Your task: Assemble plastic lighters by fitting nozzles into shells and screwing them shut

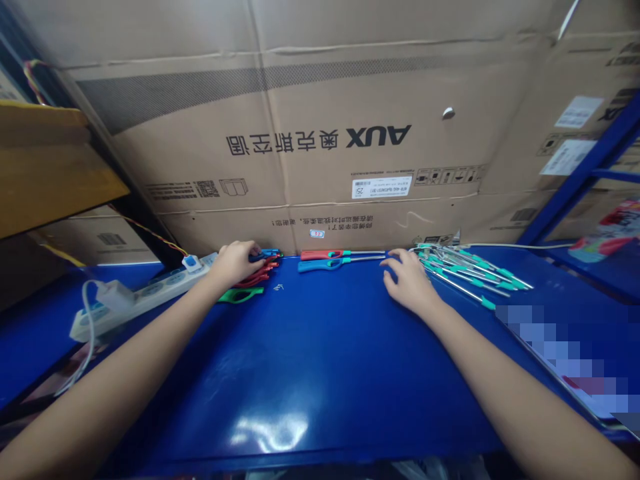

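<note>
My left hand (239,261) is over a pile of coloured plastic lighter handles on the left, its fingers closed on a blue lighter handle (259,257). Red lighter handles (260,275) lie under and beside it, and a green lighter handle (243,294) is nearest to me. On the right, my right hand (409,280) has its fingers bent and apart at the near end of a heap of metal lighter tubes (465,268) with teal parts. Between the hands lie a red long-necked lighter (317,255) and a blue long-necked lighter (320,265), tubes pointing right.
A large cardboard box (320,160) stands upright along the back of the blue tabletop (310,347). A white power strip (150,290) with plugs runs along the left. Blue metal framing (575,180) rises at the right, above a pixelated flat object (565,360).
</note>
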`<state>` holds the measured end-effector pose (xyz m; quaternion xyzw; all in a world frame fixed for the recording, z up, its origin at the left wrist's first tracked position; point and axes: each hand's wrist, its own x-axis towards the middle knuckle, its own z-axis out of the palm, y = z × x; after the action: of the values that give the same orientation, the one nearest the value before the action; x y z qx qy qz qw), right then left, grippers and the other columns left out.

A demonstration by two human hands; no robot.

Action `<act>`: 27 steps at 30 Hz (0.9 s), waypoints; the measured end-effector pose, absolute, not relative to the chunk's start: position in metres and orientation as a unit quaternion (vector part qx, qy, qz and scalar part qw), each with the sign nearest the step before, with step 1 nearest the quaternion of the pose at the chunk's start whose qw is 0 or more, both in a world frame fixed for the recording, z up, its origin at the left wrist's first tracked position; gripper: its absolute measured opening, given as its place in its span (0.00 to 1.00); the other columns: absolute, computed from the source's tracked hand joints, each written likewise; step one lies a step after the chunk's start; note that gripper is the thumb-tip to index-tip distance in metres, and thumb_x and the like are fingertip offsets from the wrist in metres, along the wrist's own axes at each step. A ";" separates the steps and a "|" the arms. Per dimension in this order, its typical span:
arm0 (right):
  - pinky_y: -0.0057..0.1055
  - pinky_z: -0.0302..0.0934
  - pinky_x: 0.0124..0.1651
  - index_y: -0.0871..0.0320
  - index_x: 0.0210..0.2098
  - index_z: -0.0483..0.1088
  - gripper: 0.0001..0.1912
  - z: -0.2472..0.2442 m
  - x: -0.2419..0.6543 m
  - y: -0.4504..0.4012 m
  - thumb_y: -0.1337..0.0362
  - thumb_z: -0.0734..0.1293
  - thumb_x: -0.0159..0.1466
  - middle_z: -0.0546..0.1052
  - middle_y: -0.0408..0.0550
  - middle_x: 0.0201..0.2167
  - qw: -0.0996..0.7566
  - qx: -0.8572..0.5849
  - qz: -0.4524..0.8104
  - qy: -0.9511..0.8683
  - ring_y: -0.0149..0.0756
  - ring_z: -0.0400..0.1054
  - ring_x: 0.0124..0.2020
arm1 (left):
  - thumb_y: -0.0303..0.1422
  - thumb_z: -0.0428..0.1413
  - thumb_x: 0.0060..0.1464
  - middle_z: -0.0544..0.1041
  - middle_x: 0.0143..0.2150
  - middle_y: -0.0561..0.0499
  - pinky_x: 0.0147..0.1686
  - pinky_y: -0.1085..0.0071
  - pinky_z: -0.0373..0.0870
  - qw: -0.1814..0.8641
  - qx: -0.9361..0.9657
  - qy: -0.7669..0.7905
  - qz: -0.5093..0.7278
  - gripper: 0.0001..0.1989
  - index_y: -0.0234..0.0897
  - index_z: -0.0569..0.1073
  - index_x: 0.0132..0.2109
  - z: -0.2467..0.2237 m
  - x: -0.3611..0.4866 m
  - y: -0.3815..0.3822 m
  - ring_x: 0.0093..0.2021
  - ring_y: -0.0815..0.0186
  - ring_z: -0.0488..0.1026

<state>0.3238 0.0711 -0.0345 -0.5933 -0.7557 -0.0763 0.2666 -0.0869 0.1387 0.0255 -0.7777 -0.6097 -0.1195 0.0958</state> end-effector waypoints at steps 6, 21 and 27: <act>0.50 0.60 0.60 0.57 0.46 0.76 0.12 -0.033 0.294 0.053 0.66 0.63 0.67 0.71 0.57 0.57 0.228 -0.470 -0.033 -0.852 0.51 0.62 0.60 | 0.42 0.52 0.57 0.83 0.41 0.42 0.44 0.59 0.69 0.131 -0.778 -0.610 -0.073 0.14 0.39 0.77 0.37 0.029 -0.087 0.134 0.47 0.47 0.77; 0.52 0.60 0.60 0.56 0.52 0.73 0.15 -0.041 0.295 0.056 0.67 0.62 0.68 0.70 0.57 0.57 0.221 -0.441 0.039 -0.869 0.50 0.63 0.59 | 0.38 0.52 0.57 0.84 0.42 0.47 0.41 0.64 0.67 0.113 -0.782 -0.611 -0.044 0.11 0.41 0.78 0.39 0.025 -0.097 0.135 0.45 0.53 0.80; 0.53 0.60 0.60 0.57 0.53 0.73 0.15 -0.042 0.295 0.056 0.66 0.62 0.69 0.71 0.57 0.56 0.216 -0.439 0.053 -0.870 0.49 0.63 0.59 | 0.38 0.52 0.57 0.84 0.38 0.48 0.40 0.65 0.66 0.099 -0.778 -0.618 -0.041 0.11 0.41 0.78 0.40 0.024 -0.093 0.133 0.43 0.54 0.80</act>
<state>0.2952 0.0564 -0.0416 -0.4393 -0.8702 0.0531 0.2165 -0.0933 0.1335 0.0237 -0.7785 -0.6185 -0.0407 0.0991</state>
